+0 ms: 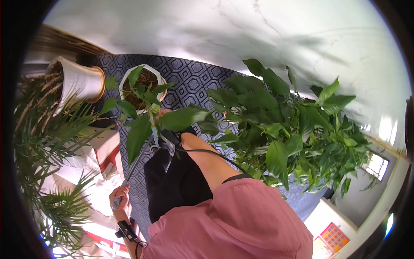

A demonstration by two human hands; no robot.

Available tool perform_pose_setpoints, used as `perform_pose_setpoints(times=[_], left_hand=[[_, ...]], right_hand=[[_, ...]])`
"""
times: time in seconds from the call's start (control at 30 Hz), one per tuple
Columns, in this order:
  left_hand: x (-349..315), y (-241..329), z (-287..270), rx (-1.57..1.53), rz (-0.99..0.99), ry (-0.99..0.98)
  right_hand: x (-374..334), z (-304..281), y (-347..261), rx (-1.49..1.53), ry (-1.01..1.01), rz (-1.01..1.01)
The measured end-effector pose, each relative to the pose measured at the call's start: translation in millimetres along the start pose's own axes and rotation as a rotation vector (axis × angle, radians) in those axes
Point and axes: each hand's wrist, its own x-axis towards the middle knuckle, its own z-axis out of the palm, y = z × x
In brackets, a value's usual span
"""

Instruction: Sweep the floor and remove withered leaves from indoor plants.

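My left hand (121, 197) is wrapped round the grey-blue grip of a long-handled tool (133, 168), perhaps garden shears. Its slim grey shaft runs up and to the right, toward a round metal joint below a potted plant's broad leaves. My right hand (164, 112) is mostly hidden behind a large green leaf (183, 119), beside the plant's stems. Another grey-blue piece shows just below it, but the leaf hides whether the fingers grip it. The broad-leaved plant (149, 97) grows from soil in a white angular pot (125, 80) on the floor.
A dense leafy plant (276, 125) spreads on the right, against a pale marbled wall (293, 30). To the left are a white pot (82, 80) lying tilted, spiky fronds (56, 203) and a red-and-white box (105, 144). Patterned blue carpet (189, 82) covers the floor.
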Motion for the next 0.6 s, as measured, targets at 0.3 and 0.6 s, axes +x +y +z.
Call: perform_pose_setpoints(times=[0.3, 0.6], left_hand=[[-8.9, 60.4, 4.2, 0.169, -0.200, -0.045], [-0.3, 95.7, -5.9, 0.632, -0.321, -0.016]], right_hand=[[-109.6, -21.3, 22.8, -1.392, 0.104, -0.828], [-336.2, -55.4, 165.1, -0.418, 0.659, -0.110]])
